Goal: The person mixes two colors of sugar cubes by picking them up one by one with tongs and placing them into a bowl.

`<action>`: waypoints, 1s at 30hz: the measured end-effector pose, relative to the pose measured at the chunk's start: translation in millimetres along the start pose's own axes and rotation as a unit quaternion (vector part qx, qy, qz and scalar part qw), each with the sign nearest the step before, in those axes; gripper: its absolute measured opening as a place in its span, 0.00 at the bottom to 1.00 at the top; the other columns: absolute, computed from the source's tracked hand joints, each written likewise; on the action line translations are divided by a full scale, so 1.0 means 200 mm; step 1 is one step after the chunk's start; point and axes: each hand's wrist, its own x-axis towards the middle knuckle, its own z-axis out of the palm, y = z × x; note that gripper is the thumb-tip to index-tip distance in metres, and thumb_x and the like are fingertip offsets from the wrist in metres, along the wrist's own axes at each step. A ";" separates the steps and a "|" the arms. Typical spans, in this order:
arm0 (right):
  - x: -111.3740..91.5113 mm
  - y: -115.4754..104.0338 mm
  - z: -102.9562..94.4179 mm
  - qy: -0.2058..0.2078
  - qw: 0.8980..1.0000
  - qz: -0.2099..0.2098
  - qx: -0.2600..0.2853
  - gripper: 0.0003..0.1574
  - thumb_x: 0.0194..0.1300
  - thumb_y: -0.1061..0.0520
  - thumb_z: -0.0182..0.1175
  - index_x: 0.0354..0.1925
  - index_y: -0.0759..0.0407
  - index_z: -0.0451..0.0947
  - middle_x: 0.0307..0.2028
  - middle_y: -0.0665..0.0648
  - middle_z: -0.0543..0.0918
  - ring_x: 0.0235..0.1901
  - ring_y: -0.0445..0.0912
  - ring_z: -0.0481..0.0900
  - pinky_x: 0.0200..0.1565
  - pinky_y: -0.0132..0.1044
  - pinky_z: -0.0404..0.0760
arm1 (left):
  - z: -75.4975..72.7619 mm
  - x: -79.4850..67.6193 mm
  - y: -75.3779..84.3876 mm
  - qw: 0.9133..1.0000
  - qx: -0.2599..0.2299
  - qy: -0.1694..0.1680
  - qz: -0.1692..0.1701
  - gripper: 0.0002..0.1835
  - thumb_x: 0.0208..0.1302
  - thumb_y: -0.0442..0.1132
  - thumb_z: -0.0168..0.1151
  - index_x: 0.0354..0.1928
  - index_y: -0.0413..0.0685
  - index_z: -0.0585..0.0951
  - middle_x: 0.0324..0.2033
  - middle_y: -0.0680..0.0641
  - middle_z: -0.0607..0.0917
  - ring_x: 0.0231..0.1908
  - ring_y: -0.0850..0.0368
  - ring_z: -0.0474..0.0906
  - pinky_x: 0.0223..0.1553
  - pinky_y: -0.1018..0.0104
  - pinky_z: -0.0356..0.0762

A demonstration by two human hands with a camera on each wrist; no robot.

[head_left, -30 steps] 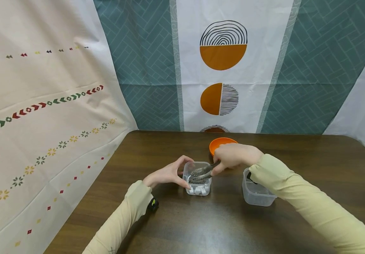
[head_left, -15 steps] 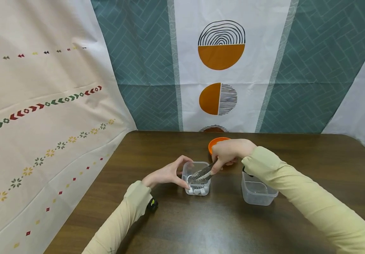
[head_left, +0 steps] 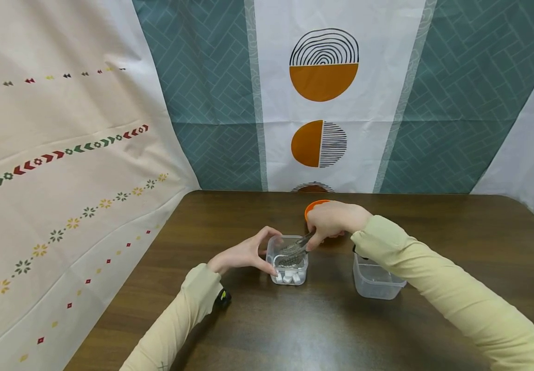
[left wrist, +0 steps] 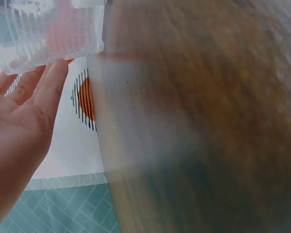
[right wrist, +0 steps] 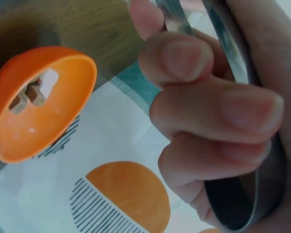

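Observation:
My left hand holds a small clear plastic container by its left side, thumb in front and fingers behind. Several white pieces lie at the bottom. In the left wrist view, fingers touch the container's wall. With curled fingers, my right hand grips metal tongs, whose perforated ends reach down inside the container. Whether the tongs pinch a piece cannot be told. The right wrist view shows the tongs' bent metal band in my palm.
Behind my right hand stands an orange bowl, partly covered in the head view; brown chunks and a white piece are inside. A second clear container sits to the right, under my right forearm. Patterned cloth hangs beyond the table.
My right hand has shifted a little left and back, and the tongs' ends have moved within the container, away from the white pieces. The left hand stays in place on the container.

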 end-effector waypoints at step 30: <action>0.04 -0.06 0.04 0.089 0.990 -0.001 -0.107 0.23 0.48 0.40 0.66 0.13 0.52 0.70 0.12 0.45 0.65 0.13 0.42 0.65 0.19 0.34 0.66 | 0.00 0.00 0.00 1.000 -0.011 -0.003 0.008 0.39 0.44 0.30 0.72 0.57 0.37 0.59 0.54 0.39 0.65 0.55 0.48 0.62 0.54 0.52 0.62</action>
